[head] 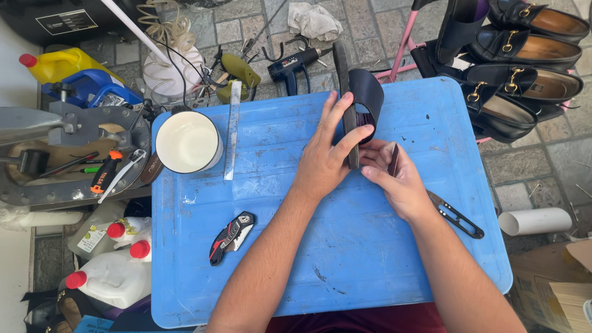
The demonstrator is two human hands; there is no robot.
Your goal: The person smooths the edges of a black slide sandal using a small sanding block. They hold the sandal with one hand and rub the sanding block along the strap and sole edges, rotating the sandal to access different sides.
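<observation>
Several bottles are seen first at the far left: a yellow jug with a red cap [58, 65] up top, and white bottles with red caps [114, 271] down on the ground. Just right of them, a metal stand [74, 154] is loaded with a red-handled tool [103, 172]. On the blue table [277, 259], a white cup [187, 142] is set near the left edge, and a clear ruler [232, 129] is laid just beside it. Lower down, a folded pocket knife in black and red [231, 237] is left lying flat, well apart from the hands.

Now to the middle: the left hand [324, 157] is wrapped around a dark sandal [357, 105], held on edge over the table, fingers stretched up along the sole and thumb pressed across it. The looped strap is seen curving off to the right. The right hand [398, 182] is brought in touching it from below, fingers curled around a thin dark strip [393, 159]. Black thread snips [455, 216] are left on the table just beside that wrist.

Behind the table, a blue heat gun [295, 65] is seen on the paving. At the far right, black loafers with gold buckles [524, 68] are lined up on a pink rack, and a white tube [535, 221] is left on the ground.
</observation>
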